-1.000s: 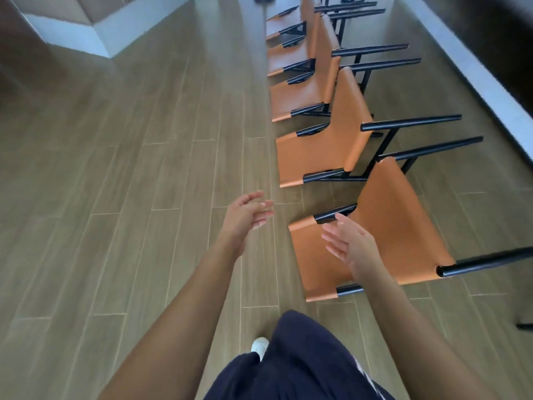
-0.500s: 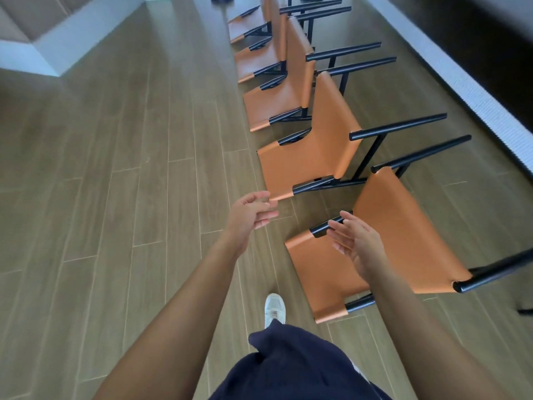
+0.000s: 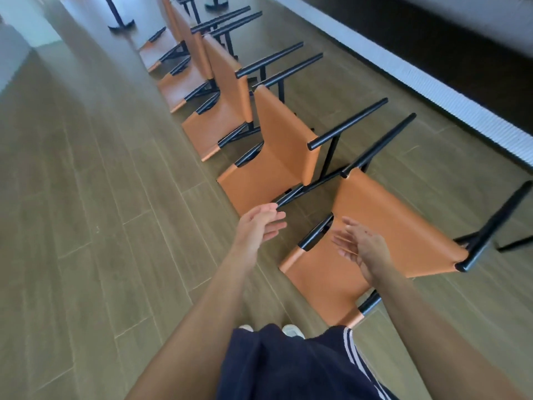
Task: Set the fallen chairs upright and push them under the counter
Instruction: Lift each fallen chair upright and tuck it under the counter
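a row of orange chairs [image 3: 227, 111] with black frames lies tipped over on the wooden floor [image 3: 86, 197], running from the near middle to the far left. each one lies on its back: the backrest is flat on the floor toward the left, the seat is raised, and the legs stick out to the right toward the desk [image 3: 461, 39]. the desk shows as a dark front along the right side, with a white ribbed strip [image 3: 432, 93] at its foot. the chairs lie well apart from it.

the nearest chair [image 3: 398, 232] is just in front of the person, and the second chair [image 3: 285, 151] lies just beyond it. the left hand [image 3: 259, 226] is held out with straight fingers, palm turned right. its fingertips are right by the end of a black bar of the second chair, and it is not clear whether they touch. the right hand [image 3: 364, 249] hovers over the backrest of the nearest chair, fingers spread, palm turned left. the two hands are apart and neither grips anything.

at the near edge are dark shorts [image 3: 288, 368] with white stripes and white shoes [image 3: 292, 332]. a black pedestal foot [image 3: 121, 24] stands at the far left.
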`<state>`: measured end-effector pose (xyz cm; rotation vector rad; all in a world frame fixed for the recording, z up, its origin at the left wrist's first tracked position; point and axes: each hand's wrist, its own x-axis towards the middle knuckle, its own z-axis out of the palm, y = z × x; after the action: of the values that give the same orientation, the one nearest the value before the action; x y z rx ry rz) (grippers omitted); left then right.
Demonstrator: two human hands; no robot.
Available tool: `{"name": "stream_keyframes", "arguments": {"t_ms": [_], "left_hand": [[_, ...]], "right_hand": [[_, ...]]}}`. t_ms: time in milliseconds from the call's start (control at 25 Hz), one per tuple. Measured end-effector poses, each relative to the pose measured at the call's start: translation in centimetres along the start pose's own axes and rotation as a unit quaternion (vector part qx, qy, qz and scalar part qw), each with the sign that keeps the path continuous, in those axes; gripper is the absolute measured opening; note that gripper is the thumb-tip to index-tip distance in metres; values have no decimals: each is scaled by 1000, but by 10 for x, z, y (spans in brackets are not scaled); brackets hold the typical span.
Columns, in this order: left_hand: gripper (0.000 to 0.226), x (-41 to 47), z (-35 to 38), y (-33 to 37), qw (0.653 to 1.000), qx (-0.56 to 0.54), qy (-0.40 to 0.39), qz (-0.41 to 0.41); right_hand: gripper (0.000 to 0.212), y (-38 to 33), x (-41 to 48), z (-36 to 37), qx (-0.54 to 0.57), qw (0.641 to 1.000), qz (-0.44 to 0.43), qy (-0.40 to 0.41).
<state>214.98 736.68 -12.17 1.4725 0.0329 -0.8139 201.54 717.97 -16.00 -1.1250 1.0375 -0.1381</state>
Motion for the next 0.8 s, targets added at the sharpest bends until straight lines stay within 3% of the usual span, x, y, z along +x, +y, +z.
{"name": "stream_keyframes", "arguments": {"t_ms": [320, 520, 800], "left_hand": [[23, 57, 15, 28, 977, 107, -185, -26], [24, 67, 22, 20, 953, 163, -250, -44], [31, 73, 59, -15, 932, 205, -292, -69]], "right_hand": [[18, 12, -25, 17, 121, 978, -16, 170], [22, 33, -42, 26, 160, 949, -12, 270], [23, 52, -39, 6, 174, 935, -7, 310]]}}
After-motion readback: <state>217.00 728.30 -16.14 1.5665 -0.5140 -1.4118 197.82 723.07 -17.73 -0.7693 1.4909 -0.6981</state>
